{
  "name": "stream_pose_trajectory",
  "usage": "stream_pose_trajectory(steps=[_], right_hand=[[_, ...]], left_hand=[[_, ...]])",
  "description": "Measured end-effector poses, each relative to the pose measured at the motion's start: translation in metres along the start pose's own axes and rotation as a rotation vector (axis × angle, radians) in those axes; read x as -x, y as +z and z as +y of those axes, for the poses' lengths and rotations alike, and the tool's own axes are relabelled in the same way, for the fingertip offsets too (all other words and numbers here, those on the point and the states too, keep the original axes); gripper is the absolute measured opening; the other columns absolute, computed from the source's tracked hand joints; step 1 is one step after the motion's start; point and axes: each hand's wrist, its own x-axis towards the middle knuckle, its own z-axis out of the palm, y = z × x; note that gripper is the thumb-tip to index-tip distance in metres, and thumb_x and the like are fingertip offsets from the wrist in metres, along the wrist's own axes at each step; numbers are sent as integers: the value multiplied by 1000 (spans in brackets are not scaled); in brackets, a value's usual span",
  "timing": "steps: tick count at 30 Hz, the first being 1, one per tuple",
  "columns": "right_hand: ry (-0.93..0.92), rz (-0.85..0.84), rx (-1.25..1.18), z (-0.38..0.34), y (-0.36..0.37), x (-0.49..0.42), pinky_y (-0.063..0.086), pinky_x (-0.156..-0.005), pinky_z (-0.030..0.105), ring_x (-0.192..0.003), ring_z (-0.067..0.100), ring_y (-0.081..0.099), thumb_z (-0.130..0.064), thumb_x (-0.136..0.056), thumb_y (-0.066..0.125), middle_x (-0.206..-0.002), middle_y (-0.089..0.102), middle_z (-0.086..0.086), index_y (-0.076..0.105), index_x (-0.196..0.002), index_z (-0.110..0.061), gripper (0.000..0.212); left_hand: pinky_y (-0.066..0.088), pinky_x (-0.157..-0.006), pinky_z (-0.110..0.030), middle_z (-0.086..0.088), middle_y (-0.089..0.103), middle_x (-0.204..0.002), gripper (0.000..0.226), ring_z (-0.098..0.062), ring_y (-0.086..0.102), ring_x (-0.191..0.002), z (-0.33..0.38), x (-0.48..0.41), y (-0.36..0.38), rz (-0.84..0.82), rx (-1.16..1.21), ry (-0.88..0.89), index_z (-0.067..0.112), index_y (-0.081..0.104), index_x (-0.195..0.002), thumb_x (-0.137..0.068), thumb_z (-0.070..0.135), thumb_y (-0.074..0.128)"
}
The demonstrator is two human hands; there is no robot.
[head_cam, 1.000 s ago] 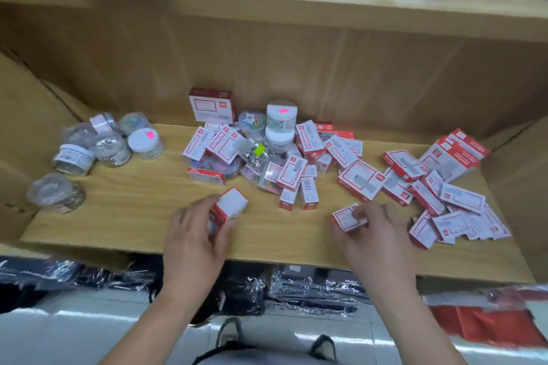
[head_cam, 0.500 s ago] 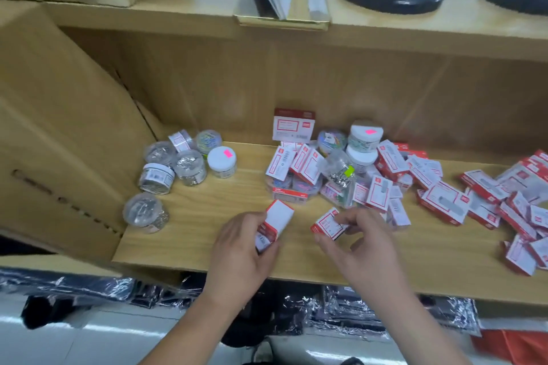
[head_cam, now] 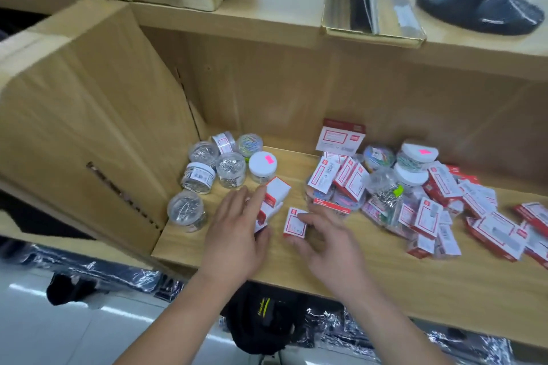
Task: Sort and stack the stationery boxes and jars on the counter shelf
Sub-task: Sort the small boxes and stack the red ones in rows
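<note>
Here, left hand and right hand hold boxes (print blurred)

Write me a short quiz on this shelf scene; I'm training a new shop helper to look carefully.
1. True or false: the left hand holds a jar.
2. Where are the clear jars grouped on the shelf? A. at its left end B. at its right end C. in a drawer
3. Fill in: the right hand pinches one small red-and-white ____.

Key
1. False: it holds stacked small boxes.
2. A.
3. box.
</note>
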Motion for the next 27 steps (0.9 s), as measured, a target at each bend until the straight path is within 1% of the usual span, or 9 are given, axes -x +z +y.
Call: stream_pose_trajectory(steps=[2,5,8,10,14,17,22,24,27], right_hand=[[20,72,-20,3,-15,6,56,-90,36,-110,4,62,-43,-81,74,-117,61,-16,72,-109,-26,33],[11,173,93,11,-40,5,57,-84,40,-101,10,62,-22,-83,75,-110,55,-13,69,-113,-24,31],[17,95,358,12,-50,0,51,-90,29,-109,17,59,-22,-84,75,-120,52,-6,64,-127,-22,45],[8,46,465,12,-49,-4,54,-83,34,-108,22,59,-24,-84,74,-121,50,-1,62,-130,-21,48],[-16,73,537,15,-48,-10,54,-64,36,-95,26,58,-23,-82,76,-108,49,2,66,-110,-18,29],[-18,68,568,17,-45,-7,52,-64,35,-92,26,59,-25,-80,79,-99,53,-1,66,-94,-19,20],[73,121,372,7,-48,-2,49,-69,29,-89,16,60,-25,-83,76,-91,62,-9,67,-91,-25,12],[188,137,170,1,-52,-5,52,-69,32,-77,12,62,-24,-84,77,-81,66,-10,68,-86,-23,9],[328,135,-50,-7,-56,-2,51,-64,28,-65,10,60,-16,-82,79,-71,67,-2,66,-79,-20,14]], left_hand=[[38,-115,-41,-8,46,-152,72,-28,42,-141,11,4,-4,64,55,41,20,43,-152,-87,24,73],[44,-108,-37,0,55,-141,52,-22,52,-129,33,12,0,100,115,195,17,57,-138,-89,19,70],[52,-94,-38,5,53,-139,42,-22,54,-120,40,17,20,4,56,246,20,62,-127,-86,22,71],[54,-91,-36,5,52,-142,40,-21,53,-123,40,19,29,-17,21,241,21,64,-123,-84,20,72],[51,-98,-35,3,51,-148,43,-22,51,-129,38,23,28,-32,-4,246,19,63,-129,-86,20,68],[52,-97,-38,2,53,-146,38,-23,55,-125,37,26,16,-2,44,249,17,65,-125,-87,20,69],[49,-96,-42,1,57,-138,50,-24,54,-119,24,21,-6,122,23,157,30,62,-128,-81,25,77],[50,-97,-46,-1,57,-138,46,-26,53,-119,21,21,-7,141,27,147,25,65,-126,-81,26,78],[52,-93,-39,2,61,-127,33,-23,59,-112,32,26,-4,157,134,215,18,71,-118,-86,19,76]])
